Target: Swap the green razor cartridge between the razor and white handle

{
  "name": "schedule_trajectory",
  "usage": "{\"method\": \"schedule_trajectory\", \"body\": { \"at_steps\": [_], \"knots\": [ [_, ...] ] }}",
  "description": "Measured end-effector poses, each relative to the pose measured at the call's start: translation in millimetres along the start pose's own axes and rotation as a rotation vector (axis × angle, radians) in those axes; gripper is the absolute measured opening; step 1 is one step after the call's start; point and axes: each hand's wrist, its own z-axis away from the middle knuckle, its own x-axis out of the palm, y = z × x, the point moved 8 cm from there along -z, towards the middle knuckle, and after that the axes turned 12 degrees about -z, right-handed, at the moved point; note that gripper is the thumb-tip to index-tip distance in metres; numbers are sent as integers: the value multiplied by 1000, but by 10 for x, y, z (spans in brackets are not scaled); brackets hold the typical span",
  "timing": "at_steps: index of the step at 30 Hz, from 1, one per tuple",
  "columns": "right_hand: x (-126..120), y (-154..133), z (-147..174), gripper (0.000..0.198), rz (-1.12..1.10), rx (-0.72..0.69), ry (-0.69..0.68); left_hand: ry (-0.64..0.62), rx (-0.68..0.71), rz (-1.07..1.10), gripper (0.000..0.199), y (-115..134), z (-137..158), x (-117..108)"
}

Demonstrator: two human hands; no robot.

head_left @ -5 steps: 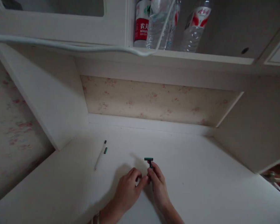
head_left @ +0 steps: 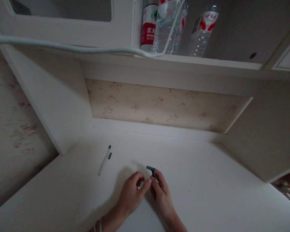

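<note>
Left of centre on the desk, a slim white stick and small dark piece lie unmoved. Lower centre, the left hand half-curls; I cannot tell whether it grips. The razor, level before, now tilts, apparently being turned by the right hand holding it.

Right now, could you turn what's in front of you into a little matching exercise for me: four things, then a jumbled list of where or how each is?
Things:
1. Razor
2. Slim stick
3. Small dark piece
4. Bottles

Places or states:
A. Up on the shelf
B. Pale, dark at one end
C. In the right hand
D. On the desk, beside something longer

Pairs: 1-C, 2-B, 3-D, 4-A
</note>
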Motion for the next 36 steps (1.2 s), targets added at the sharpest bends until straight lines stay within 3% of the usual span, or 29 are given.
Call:
{"method": "schedule_trajectory", "body": {
  "at_steps": [6,15,23,30,36],
  "knots": [
    [103,-48,33,31,145,-37,-131,-15,-75,175,34,-66,-13,-11],
    [261,-78,61,31,219,-57,-223,93,-70,92,29,-83,11,-76],
    [90,6,71,30,426,-192,-150,73,-74,90,29,-75,8,-79],
    [152,-45,91,31,386,-149,-178,97,-46,116,25,-90,22,-73],
    [259,-101,106,28,108,-66,-219,143,74,76,24,-20,30,-148]
  ]
}}
